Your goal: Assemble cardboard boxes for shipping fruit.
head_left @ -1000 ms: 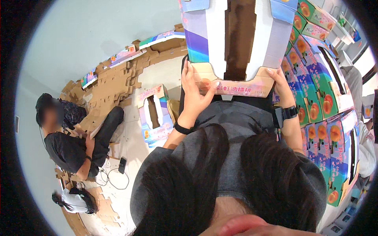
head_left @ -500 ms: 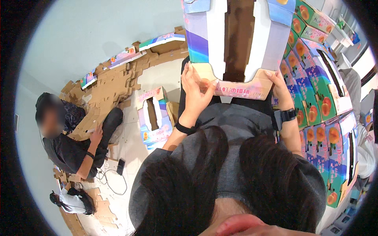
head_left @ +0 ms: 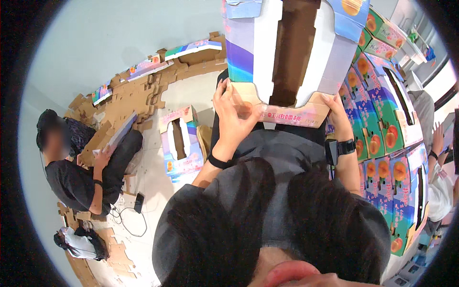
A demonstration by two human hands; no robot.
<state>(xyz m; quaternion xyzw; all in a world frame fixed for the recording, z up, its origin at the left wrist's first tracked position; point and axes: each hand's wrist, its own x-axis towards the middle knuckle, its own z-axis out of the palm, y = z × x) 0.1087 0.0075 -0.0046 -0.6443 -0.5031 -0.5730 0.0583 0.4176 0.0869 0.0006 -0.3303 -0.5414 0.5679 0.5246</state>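
Observation:
In front of me a printed cardboard fruit box (head_left: 239, 48) lies with its long slotted opening facing up and its brown inside showing. White flaps run along both sides of the slot. The near end panel, pale with pink printing and a fruit picture, is between my hands. My left hand (head_left: 233, 117) grips its left corner, thumb near the notch and fingers on the outer edge. At the right corner my right hand (head_left: 337, 114) holds the panel, thumb on top; its other fingers are mostly hidden behind the cardboard.
Stacked fruit boxes (head_left: 389, 100) stand close on my right. Another box (head_left: 183, 143) sits on the floor to my left. Flat brown cardboard (head_left: 138, 95) lies along the wall, where a seated person (head_left: 76, 177) handles a piece. A phone (head_left: 139, 203) with a cable lies nearby.
Both hands keep their hold on the box, which appears slightly shifted in view. The seated person's cardboard piece now shows a raised printed side. At the far right a person's hand has come into view.

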